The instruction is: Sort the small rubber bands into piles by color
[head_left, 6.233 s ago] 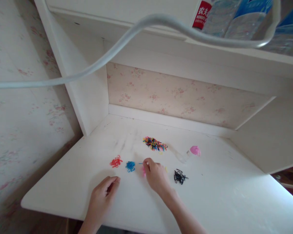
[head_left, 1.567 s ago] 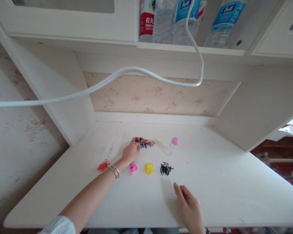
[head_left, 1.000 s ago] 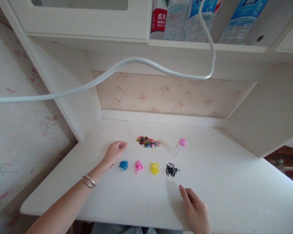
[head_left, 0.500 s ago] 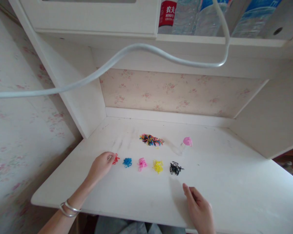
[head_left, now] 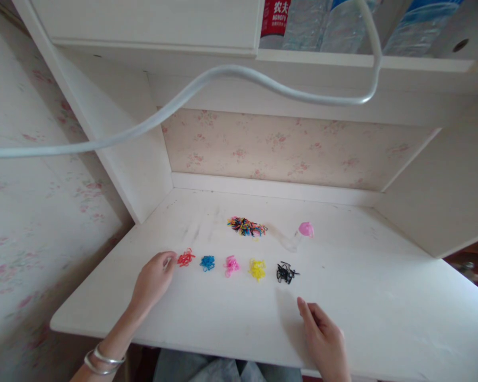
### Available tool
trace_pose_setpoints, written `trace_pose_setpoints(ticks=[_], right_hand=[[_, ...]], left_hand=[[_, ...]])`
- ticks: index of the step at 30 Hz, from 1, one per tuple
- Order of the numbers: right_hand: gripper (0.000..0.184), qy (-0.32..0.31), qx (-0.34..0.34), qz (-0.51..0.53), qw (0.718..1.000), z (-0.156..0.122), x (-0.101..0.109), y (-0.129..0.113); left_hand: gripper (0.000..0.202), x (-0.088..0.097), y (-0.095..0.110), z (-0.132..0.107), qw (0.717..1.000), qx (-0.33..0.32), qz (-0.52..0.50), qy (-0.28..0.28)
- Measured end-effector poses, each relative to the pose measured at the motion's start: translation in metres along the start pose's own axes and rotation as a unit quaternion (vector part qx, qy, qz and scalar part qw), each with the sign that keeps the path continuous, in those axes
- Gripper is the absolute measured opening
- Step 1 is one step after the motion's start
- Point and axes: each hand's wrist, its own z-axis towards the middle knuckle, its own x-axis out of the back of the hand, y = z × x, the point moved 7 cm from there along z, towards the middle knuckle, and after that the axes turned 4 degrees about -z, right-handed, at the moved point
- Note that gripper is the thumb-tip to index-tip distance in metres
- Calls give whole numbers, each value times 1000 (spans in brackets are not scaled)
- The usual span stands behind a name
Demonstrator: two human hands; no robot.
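Note:
My left hand is at the left edge of a small pile of red rubber bands. Its thumb and forefinger are pinched together; anything between them is hidden. To the right, in a row, lie small piles of blue bands, pink bands, yellow bands and black bands. Behind the row is a larger heap of mixed-colour bands. Below the black pile, my right hand rests closed, thumb against the curled fingers, with nothing visible in it.
A clear container with a pink top lies behind the black bands. The white desk has a back wall and side panels. A white cable crosses the view above, and bottles stand on the upper shelf.
My left hand has drawn back to the left, uncovering more of the red bands. The right hand has stayed in place, and the view has shifted slightly.

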Motion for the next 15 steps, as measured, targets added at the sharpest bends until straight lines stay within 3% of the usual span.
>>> trace_pose_setpoints(ticks=[8, 15], right_hand=[[47, 5, 0, -10, 1000, 0, -1, -3], [47, -6, 6, 15, 1000, 7, 0, -9]], left_hand=[[34, -8, -8, -34, 997, 41, -60, 3], [33, -6, -10, -42, 995, 54, -86, 25]])
